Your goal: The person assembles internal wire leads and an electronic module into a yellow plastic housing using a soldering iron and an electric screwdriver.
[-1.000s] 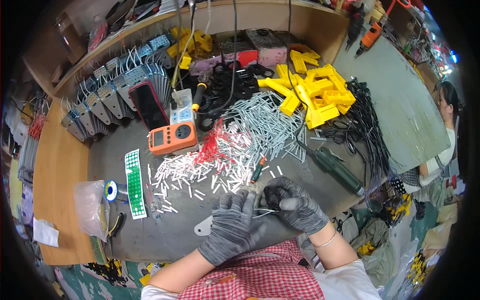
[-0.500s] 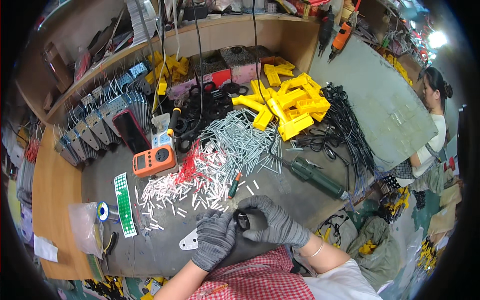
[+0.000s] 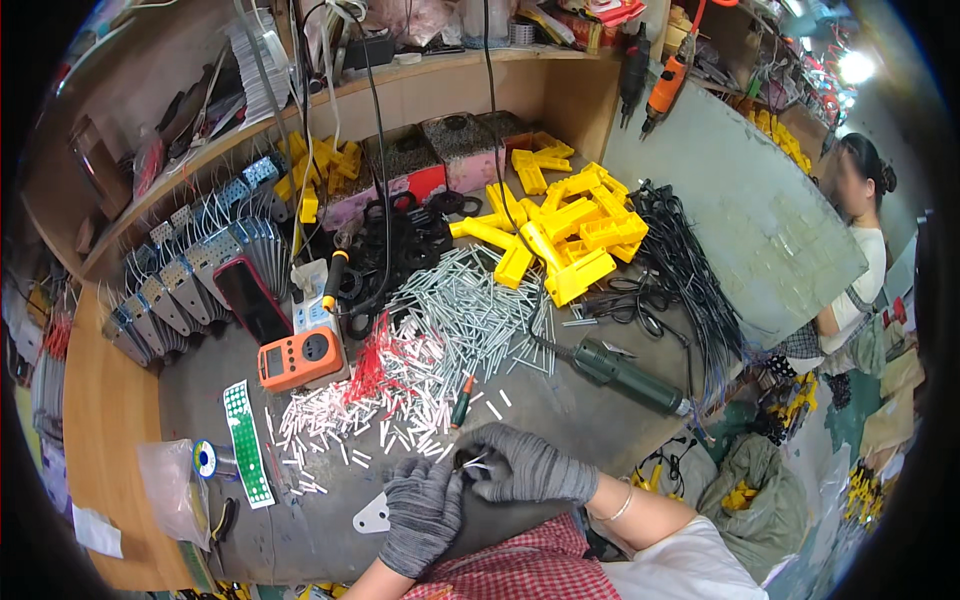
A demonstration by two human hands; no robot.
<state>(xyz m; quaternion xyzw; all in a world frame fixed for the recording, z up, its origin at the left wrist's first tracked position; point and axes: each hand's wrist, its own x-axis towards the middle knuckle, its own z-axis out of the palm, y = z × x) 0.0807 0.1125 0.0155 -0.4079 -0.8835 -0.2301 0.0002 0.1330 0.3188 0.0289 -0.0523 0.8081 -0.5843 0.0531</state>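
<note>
My left hand (image 3: 422, 512), in a grey knitted glove, is closed with its fingers pressed together. A flat silver metal plate with holes (image 3: 372, 516) juts out from its outer side; the rest of the plate is hidden under the hand. Facing it, my right hand (image 3: 528, 466), gloved alike, pinches a small black part (image 3: 463, 459) between thumb and fingers. Short thin white ends (image 3: 478, 464) show at those fingertips. The left fingertips lie close beside the black part; whether they touch it I cannot tell. A small screwdriver (image 3: 462, 402) lies just beyond my hands.
Piles of white sleeves (image 3: 325, 420), long screws (image 3: 470, 300) and yellow housings (image 3: 585, 235) spread beyond my hands. A green electric screwdriver (image 3: 630, 375) lies right, before black cables (image 3: 685, 265). An orange meter (image 3: 300, 358) and solder spool (image 3: 207, 458) stand left. A person (image 3: 862, 240) sits at far right.
My right hand has closed from a wide curl to a pinch around the black part, and white ends now show there. The left hand keeps its place by the plate. The view has shifted slightly.
</note>
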